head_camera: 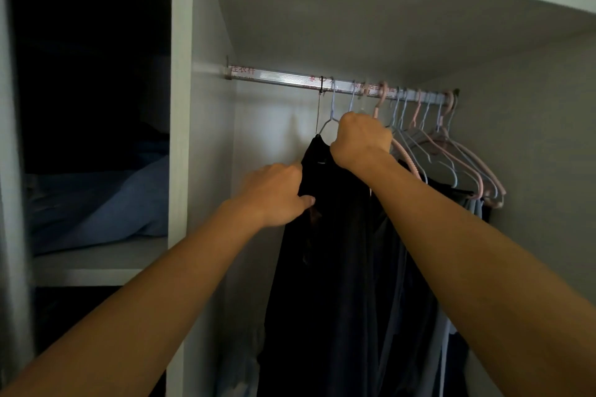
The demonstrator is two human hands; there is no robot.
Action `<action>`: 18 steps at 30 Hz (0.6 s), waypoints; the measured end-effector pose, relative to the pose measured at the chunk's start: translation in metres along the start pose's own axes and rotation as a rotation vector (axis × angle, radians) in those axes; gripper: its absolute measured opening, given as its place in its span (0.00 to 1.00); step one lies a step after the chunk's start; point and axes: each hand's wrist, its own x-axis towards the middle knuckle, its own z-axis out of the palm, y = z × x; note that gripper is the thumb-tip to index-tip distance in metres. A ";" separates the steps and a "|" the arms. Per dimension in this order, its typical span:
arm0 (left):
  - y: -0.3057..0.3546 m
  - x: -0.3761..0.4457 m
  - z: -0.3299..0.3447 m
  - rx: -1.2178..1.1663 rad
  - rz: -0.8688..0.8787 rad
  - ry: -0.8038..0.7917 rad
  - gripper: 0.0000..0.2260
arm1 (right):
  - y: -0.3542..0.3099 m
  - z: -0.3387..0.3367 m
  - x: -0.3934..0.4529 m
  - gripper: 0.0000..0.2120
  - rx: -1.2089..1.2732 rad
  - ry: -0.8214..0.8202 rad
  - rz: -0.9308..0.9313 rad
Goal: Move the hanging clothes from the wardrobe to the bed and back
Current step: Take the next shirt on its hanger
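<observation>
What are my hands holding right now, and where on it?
The left hand grips the black garment at its upper left edge. The right hand is closed around hanger necks just below the rail.

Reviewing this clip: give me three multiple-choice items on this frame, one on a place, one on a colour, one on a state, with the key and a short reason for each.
1. Where does the blue bedding lie?
A. on a shelf in the compartment left of the hanging space
B. on the top shelf above the rail
C. draped over the rail

2. What colour is the garment that the left hand grips?
A. white
B. black
C. red

3. How is the right hand?
A. flat against the back wall
B. hanging idle by the side
C. closed around hangers just under the rail

Key: 1 A, it lies behind the white divider, to the left. 2 B, the black garment is pinched at its edge. 3 C, the fist is closed at the hanger necks below the rail.
</observation>
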 end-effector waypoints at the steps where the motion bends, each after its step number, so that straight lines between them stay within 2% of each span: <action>1: -0.001 0.000 0.001 0.005 -0.001 -0.001 0.25 | 0.002 -0.001 0.002 0.10 0.045 0.017 0.009; 4: -0.002 0.000 0.001 0.016 0.003 0.000 0.25 | 0.005 -0.006 0.004 0.05 0.126 0.066 0.042; 11: -0.004 -0.004 -0.007 0.025 -0.021 0.087 0.23 | 0.018 -0.029 0.005 0.15 0.217 0.119 0.083; 18: 0.009 -0.005 -0.007 -0.018 -0.029 0.080 0.21 | 0.045 -0.036 -0.026 0.15 0.279 0.151 0.087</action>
